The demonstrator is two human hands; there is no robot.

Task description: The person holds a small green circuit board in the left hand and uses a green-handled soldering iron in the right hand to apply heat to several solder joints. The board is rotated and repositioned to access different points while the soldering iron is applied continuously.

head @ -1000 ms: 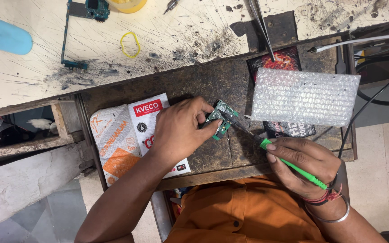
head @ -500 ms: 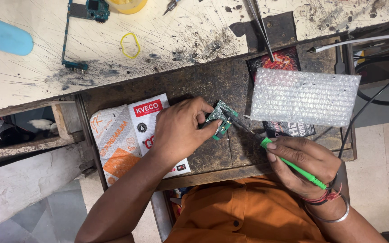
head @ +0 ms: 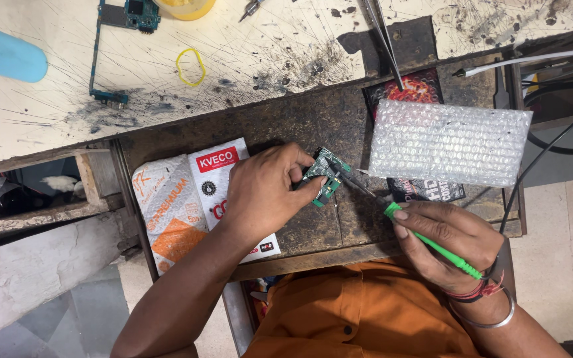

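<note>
Head view looks straight down on a small green circuit board [head: 327, 175], held just above the dark, worn pull-out shelf [head: 300, 119] in front of the person's orange-clad lap. The left hand [head: 263, 192] has its fingers [head: 306, 192] closed on the board's left edge, pinching it between thumb and fingertips. The right hand [head: 449, 235] is curled shut around a green-handled screwdriver [head: 432, 242], whose dark shaft slants up and left until its tip meets the board. Just right of the board lies a sheet of bubble wrap [head: 449, 142], partly covering a dark printed packet [head: 426, 189]. Left of the left hand, two white-and-orange packets [head: 180, 199] lie side by side on the shelf, the wrist crossing one of them. Beyond the shelf, the scratched pale bench [head: 286, 46] carries a yellow rubber band [head: 190, 66], a long green board with a thin strip [head: 111, 46], and tweezers [head: 382, 40].
</note>
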